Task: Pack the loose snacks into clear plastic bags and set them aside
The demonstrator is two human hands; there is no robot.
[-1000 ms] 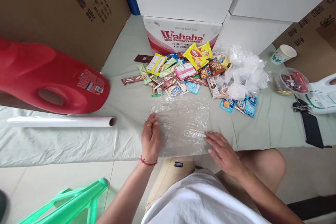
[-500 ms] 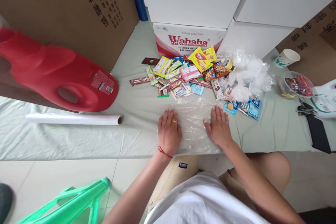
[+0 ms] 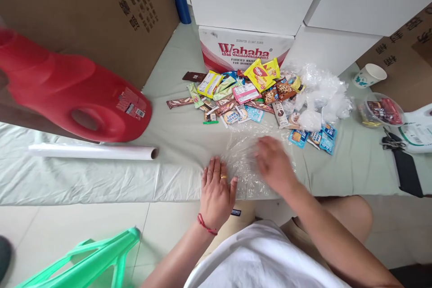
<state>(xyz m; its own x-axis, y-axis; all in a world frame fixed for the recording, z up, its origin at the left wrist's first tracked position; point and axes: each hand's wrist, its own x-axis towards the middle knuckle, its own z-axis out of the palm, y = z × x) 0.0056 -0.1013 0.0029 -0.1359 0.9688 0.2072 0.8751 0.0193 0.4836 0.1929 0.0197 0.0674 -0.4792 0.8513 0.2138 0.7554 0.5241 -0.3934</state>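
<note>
A crinkled sheet of clear plastic film (image 3: 246, 175) lies flat on the cloth-covered table in front of me. My left hand (image 3: 218, 189) rests palm down at the film's left edge, fingers stretched out and holding nothing. Over the film's right part is my right hand (image 3: 275, 164), its fingers bent and smeared by motion, so I cannot tell whether they grip the film. Just beyond the film spreads a pile of wrapped snacks (image 3: 248, 92). Crumpled clear plastic (image 3: 324, 92) sits at the pile's right side, near several blue snack packets (image 3: 312, 137).
To the left lie a roll of film (image 3: 94, 151) and a big red jug (image 3: 81, 99). A Wahaba-like printed carton (image 3: 246, 45) stands behind the snacks. On the right are a paper cup (image 3: 369, 75), a clear tub (image 3: 384, 109), keys (image 3: 393, 139) and a black phone-like object (image 3: 408, 173).
My left hand has slid down toward the table's front edge. My right hand has moved left over the film and its fingers have bent; the film looks more wrinkled there.
</note>
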